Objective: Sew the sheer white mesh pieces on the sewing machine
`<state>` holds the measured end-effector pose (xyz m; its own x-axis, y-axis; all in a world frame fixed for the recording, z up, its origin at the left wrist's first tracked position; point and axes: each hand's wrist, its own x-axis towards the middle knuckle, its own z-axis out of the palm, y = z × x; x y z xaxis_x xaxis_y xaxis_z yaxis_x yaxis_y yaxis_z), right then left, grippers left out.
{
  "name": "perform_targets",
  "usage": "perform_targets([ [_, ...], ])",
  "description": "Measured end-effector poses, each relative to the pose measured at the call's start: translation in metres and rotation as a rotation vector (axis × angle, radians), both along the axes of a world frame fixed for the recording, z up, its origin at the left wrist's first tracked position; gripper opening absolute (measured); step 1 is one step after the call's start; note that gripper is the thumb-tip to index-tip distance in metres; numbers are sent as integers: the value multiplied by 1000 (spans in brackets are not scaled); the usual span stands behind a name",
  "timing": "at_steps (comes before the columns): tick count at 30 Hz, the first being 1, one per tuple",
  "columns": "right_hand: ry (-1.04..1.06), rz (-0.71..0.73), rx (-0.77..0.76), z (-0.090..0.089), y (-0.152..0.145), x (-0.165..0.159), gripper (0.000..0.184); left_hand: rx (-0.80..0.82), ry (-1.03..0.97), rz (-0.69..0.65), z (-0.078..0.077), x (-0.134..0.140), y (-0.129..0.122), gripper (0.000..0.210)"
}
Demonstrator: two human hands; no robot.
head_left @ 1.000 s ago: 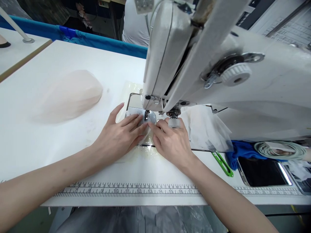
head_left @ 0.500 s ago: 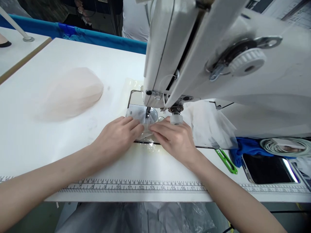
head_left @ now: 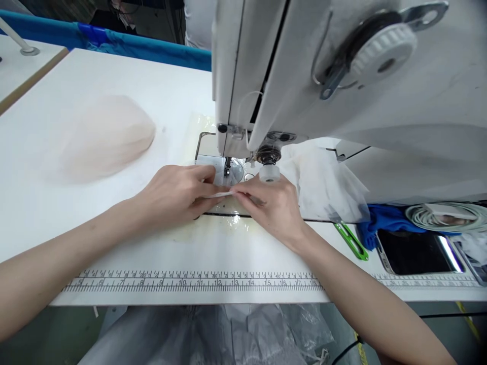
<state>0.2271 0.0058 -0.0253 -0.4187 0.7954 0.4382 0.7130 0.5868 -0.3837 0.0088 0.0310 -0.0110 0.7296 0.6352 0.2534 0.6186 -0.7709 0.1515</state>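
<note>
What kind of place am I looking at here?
Most likely a sewing workshop: there's a big sewing machine, a white worktable with ruler markings along its near edge, and thin white fabric bunched on the right.

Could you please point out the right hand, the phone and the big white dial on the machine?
Right hand (head_left: 277, 207), head view: back of the hand.
Phone (head_left: 414, 251), head view: its dark screen.
Big white dial (head_left: 382, 49), head view: white surface above its dark centre.
</note>
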Motion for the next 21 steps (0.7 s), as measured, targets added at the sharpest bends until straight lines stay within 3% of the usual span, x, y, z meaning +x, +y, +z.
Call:
perform_targets([
  [3,-143,35,135,3,-5,-1,22,267,76,-79,-4,-1,-11,29],
  [6,-232,48,220,5,-10,-3,21,388,140,-78,-4,0,-21,29],
  [12,-267,37,257,6,-12,-5,21,344,116,-78,-5,-2,-26,34],
  [21,-297,8,268,0,-3,-5,20,343,78,-52,-9,-2,-11,30],
])
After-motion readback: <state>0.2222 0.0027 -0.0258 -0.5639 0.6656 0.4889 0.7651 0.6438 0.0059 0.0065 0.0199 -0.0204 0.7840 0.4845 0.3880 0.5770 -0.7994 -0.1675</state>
